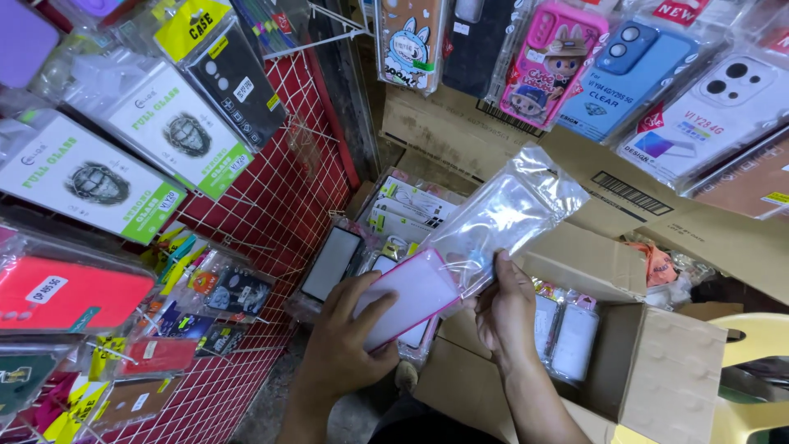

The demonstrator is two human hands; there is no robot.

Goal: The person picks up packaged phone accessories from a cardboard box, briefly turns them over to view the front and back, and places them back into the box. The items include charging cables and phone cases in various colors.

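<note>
your left hand (pixel 349 329) grips a white phone case (pixel 408 296) with a pink rim, half out of a clear plastic sleeve (pixel 501 215) pinched by your right hand (pixel 503 311), above the open cardboard box (pixel 657 362)'s left edge; a red wire rack (pixel 271 214) of packaged cases hangs left

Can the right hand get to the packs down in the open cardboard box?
Probably yes. The right hand is just above the open cardboard box, and the packs lie uncovered with flaps back. But its fingers hold a clear plastic bag.
</note>
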